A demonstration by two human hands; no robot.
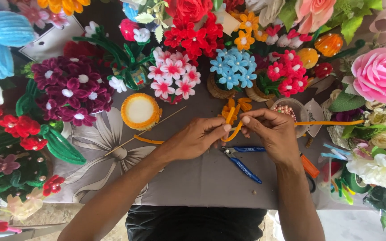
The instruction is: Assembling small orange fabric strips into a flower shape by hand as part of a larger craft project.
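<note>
Both hands meet at the centre of the frame: the left hand and right hand pinch a bent orange fuzzy pipe cleaner between closed fingertips. Blue-handled metal cutters lie just below on the grey patterned tablecloth, with a round orange-rimmed white disc left of centre.
</note>
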